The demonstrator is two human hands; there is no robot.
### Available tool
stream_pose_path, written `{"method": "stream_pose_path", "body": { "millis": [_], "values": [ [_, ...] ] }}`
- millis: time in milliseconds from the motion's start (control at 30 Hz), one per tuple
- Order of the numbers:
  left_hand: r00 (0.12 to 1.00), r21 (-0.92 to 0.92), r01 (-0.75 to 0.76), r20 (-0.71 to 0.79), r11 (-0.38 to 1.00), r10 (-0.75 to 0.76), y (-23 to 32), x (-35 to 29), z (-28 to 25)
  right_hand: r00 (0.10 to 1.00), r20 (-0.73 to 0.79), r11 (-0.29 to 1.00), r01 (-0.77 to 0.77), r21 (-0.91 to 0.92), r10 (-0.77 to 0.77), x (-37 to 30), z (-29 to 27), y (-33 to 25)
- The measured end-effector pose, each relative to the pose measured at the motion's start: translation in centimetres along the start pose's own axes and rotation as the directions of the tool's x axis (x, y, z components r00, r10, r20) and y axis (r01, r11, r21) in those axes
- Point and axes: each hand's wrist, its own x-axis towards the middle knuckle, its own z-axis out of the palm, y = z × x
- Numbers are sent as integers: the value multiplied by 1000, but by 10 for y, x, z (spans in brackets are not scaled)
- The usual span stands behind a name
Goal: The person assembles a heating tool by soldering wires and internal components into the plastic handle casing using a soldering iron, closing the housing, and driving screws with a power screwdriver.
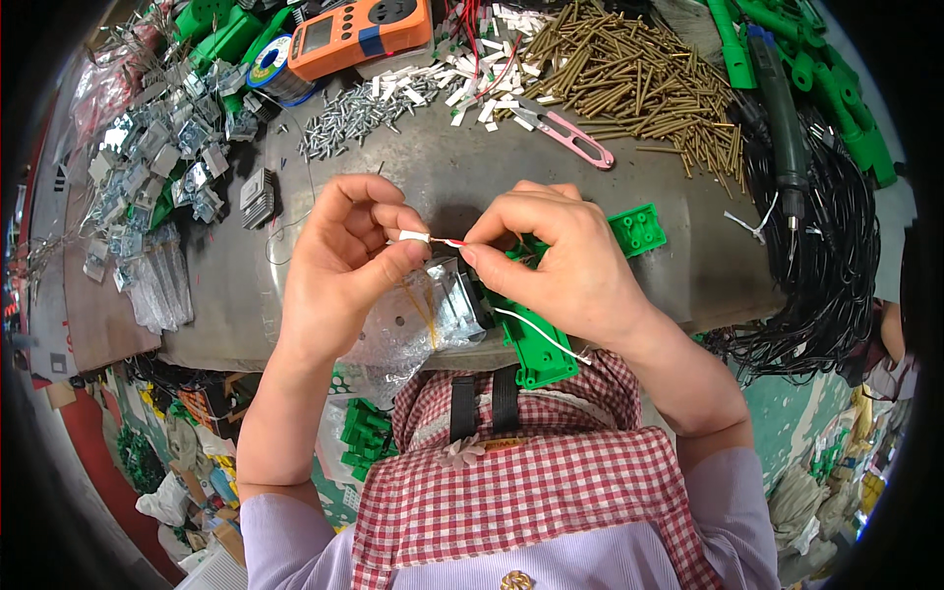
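Observation:
My left hand (359, 246) pinches a small white rectangular piece (414, 236) between thumb and fingertips. A thin red wire (450, 242) runs from it to my right hand (551, 251), whose thumb and forefinger are closed on the wire. Below my right hand a green plastic housing (546, 356) lies at the bench's near edge, with a white wire (536, 323) across it. Another green housing end (639, 230) shows to the right of that hand. Clear bubble wrap (393, 334) and a shiny metal part (455, 298) lie under my hands.
Along the back lie silver screws (359, 116), brass-coloured rods (629, 74), pink-handled snips (565, 133), an orange multimeter (359, 37) and a solder spool (280, 71). Metal parts (157, 162) are heaped at left. Black cables (831, 246) and a soldering iron (782, 128) sit at right.

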Motion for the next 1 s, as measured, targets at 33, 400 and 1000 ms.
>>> {"method": "stream_pose_path", "body": {
  "millis": [33, 400, 1000],
  "values": [
    [1000, 1, -1, 2, 1000, 1, 0, -1, 1, 1000, 7, 1000, -5, -1, 5, 0, 0, 0],
    [928, 630, -374, 264, 681, 265, 9, 6, 17, 995, 98, 1000, 16, -25, -13, -2, -8, 11],
    [989, 496, 112, 32, 861, -146, -6, -10, -6, 929, -231, 931, 216, -294, -289, -22, -22, 21]
  ]
}}
